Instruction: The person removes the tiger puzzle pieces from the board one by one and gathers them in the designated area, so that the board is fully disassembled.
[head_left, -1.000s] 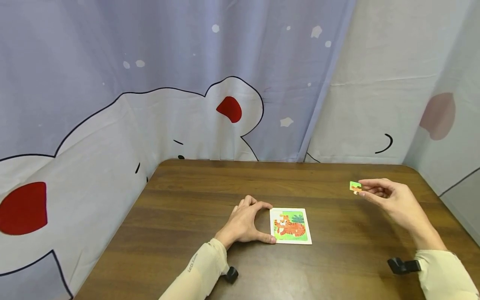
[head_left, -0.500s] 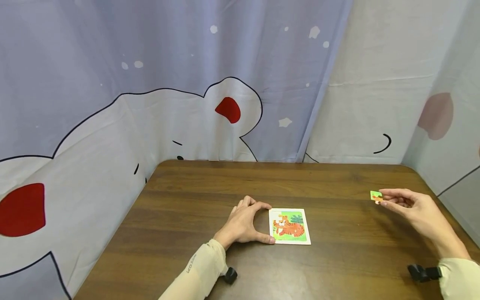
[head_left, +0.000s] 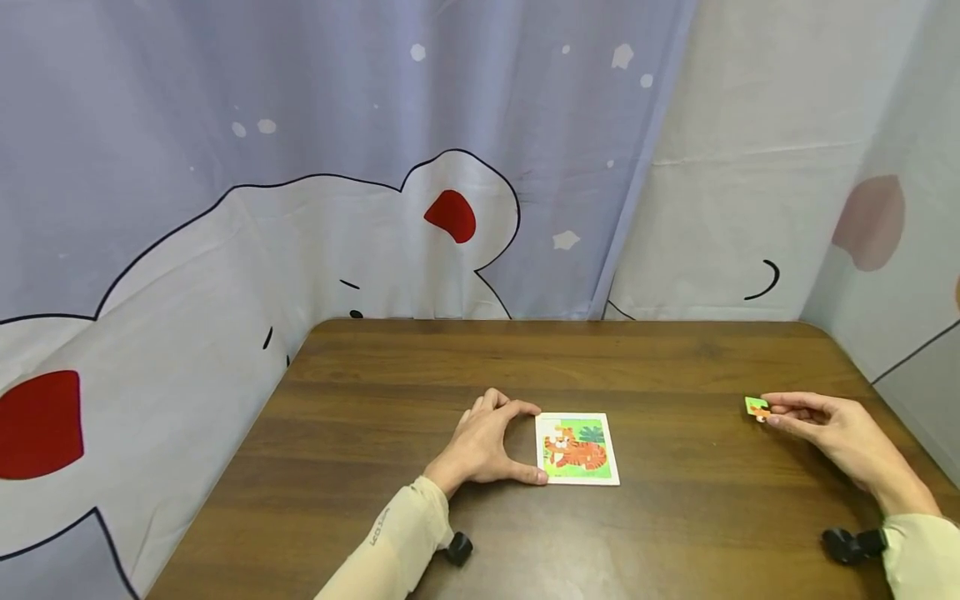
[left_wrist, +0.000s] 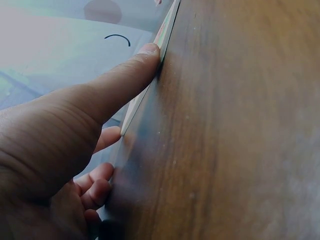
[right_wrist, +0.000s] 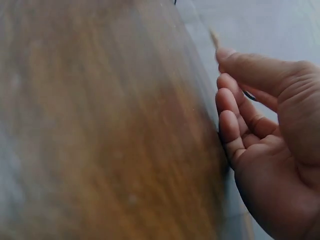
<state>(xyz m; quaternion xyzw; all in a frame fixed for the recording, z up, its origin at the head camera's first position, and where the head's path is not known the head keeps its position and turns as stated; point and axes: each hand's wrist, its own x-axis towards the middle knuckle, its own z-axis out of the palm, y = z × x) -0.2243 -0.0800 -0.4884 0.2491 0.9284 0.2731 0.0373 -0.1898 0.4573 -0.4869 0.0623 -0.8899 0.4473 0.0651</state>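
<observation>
A square jigsaw puzzle with a white border and an orange tiger on green lies flat on the table. A pale patch shows at the upper left of its picture. My left hand holds its left side, thumb at the near corner and index finger at the far one. In the left wrist view the thumb presses on the board's thin edge. Far to the right, my right hand pinches a small green and orange puzzle piece between thumb and fingers. The right wrist view shows that piece blurred and edge-on.
The brown wooden table reaches back to a curtain printed with cartoon figures. Another curtain stretch stands along the table's right edge. A black wrist mount sits at the right sleeve, another at the left.
My right hand has moved to the right and nearer to me, carrying the puzzle piece lower. The left hand keeps its hold on the puzzle.
</observation>
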